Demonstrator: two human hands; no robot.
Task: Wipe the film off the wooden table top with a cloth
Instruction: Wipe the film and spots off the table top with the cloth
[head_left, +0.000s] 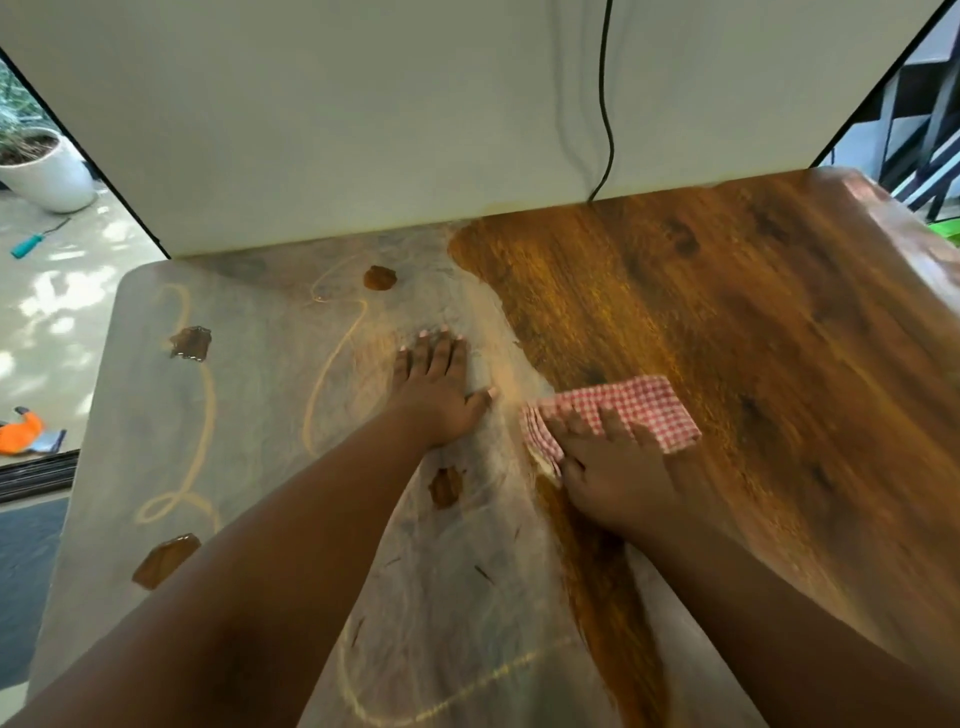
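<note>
The wooden table top (753, 332) shows bare, glossy brown grain across its right half. A grey, dusty film (249, 415) with pale curved streaks and a few bare brown patches covers the left half. My right hand (613, 467) presses flat on a folded red-and-white checked cloth (639, 405), which lies at the border between film and bare wood. My left hand (441, 389) rests flat on the filmed part, fingers spread, just left of the cloth.
A white board (363, 130) stands upright along the table's far edge, with a black cable (605, 104) hanging down it. Off the table's left edge are a white planter (47, 171), a teal-handled tool (28, 244) and an orange object (21, 431) on the floor.
</note>
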